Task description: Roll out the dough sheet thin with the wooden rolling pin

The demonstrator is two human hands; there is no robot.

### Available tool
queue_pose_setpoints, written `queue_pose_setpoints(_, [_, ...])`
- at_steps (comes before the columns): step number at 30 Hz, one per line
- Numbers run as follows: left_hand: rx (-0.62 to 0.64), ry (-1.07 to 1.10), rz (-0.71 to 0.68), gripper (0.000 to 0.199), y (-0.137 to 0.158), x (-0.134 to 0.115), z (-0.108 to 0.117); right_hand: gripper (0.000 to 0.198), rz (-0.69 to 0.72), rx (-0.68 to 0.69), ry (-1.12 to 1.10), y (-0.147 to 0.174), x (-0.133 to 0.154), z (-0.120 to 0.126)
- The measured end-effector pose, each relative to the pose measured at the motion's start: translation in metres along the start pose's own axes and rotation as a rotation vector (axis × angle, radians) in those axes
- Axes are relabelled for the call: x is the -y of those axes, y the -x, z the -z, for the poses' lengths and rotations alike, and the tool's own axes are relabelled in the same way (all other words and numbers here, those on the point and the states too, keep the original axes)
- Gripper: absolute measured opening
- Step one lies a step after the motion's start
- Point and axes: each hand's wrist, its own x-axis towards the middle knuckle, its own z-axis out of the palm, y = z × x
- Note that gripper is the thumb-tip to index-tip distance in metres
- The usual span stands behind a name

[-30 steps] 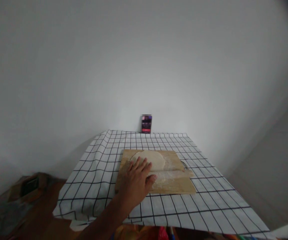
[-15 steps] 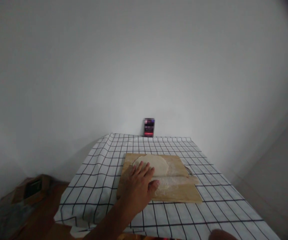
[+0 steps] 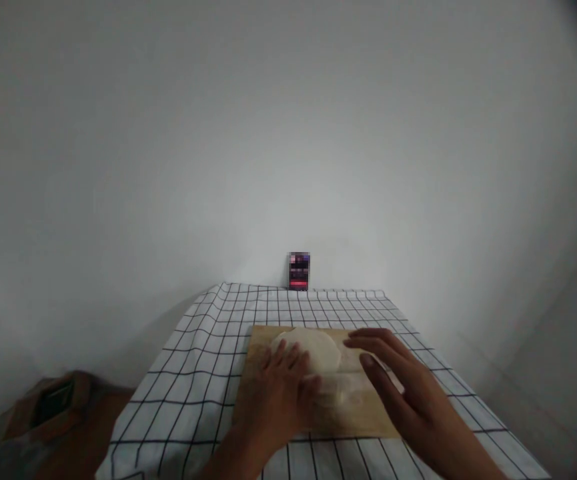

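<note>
Looking down at our setup, the biggest thing is the plain white wall (image 3: 288, 133) filling most of the view. Below it there's the table with a checkered cloth (image 3: 203, 360), white with black grid lines. On top of that sits our wooden board (image 3: 363, 423), dusted with flour. Our right hand (image 3: 408, 393) hovers over the right side of the board, fingers spread and relaxed, not gripping anything, with the fingertips near the dough's edge. Our left hand (image 3: 281, 393) lies flat and open on the left part of the board, palm down, fingers touching the near edge of the dough, nothing clasped in it. The dough (image 3: 313, 350) itself is a flattened pale round lying on the far half of the board, between our two hands. Way at the back edge of the table, against the wall, stands a small dark box (image 3: 299, 271), too blurry to read.
</note>
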Motion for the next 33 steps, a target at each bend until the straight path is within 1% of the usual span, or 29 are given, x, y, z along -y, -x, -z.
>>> queue_pose_setpoints(3, [-0.017,-0.027,0.044,0.051,-0.009,0.004,-0.001,0.051,-0.133,0.093,0.201,-0.015,-0.057,-0.027])
queue_pose_setpoints(4, [-0.024,-0.036,0.062,0.051,-0.013,0.006,-0.003,0.052,-0.133,0.146,0.242,-0.015,-0.074,-0.036])
queue_pose_setpoints(5, [-0.037,-0.045,0.080,0.051,-0.018,0.008,-0.004,0.050,-0.087,0.250,0.245,-0.015,-0.089,-0.045])
queue_pose_setpoints(6, [-0.055,-0.053,0.089,0.050,-0.023,0.010,-0.006,0.050,-0.106,0.276,0.278,-0.015,-0.099,-0.053])
queue_pose_setpoints(8, [-0.102,-0.063,0.093,0.047,-0.034,0.015,-0.010,0.050,-0.123,0.336,0.316,-0.019,-0.111,-0.066])
queue_pose_setpoints(10, [-0.142,-0.067,0.088,0.043,-0.047,0.021,-0.011,0.052,-0.144,0.369,0.325,-0.031,-0.116,-0.075])
queue_pose_setpoints(11, [-0.145,-0.070,0.093,0.041,-0.054,0.023,-0.011,0.053,-0.131,0.397,0.307,-0.039,-0.117,-0.078])
queue_pose_setpoints(14, [-0.091,-0.082,0.150,0.038,-0.073,0.027,-0.007,0.057,-0.091,0.490,0.211,-0.067,-0.122,-0.084])
queue_pose_setpoints(17, [-0.033,-0.085,0.219,0.039,-0.089,0.030,-0.004,0.062,-0.070,0.593,0.114,-0.089,-0.126,-0.086])
queue_pose_setpoints(19, [-0.015,-0.075,0.244,0.040,-0.097,0.033,-0.004,0.064,-0.043,0.648,0.065,-0.099,-0.127,-0.087])
queue_pose_setpoints(21, [-0.006,-0.060,0.259,0.039,-0.102,0.036,-0.006,0.065,-0.033,0.667,0.043,-0.103,-0.127,-0.088])
queue_pose_setpoints(25, [-0.008,-0.076,0.260,0.037,-0.106,0.039,-0.007,0.060,-0.044,0.593,0.031,-0.100,-0.130,-0.092])
queue_pose_setpoints(27, [-0.007,-0.092,0.228,0.038,-0.101,0.036,-0.005,0.056,-0.038,0.542,0.043,-0.093,-0.130,-0.092])
queue_pose_setpoints(30, [-0.043,-0.062,0.138,0.036,-0.085,0.028,-0.004,0.055,-0.041,0.497,0.108,-0.075,-0.123,-0.086])
queue_pose_setpoints(33, [-0.095,-0.031,0.071,0.037,-0.062,0.023,-0.010,0.056,-0.028,0.461,0.153,-0.047,-0.115,-0.077])
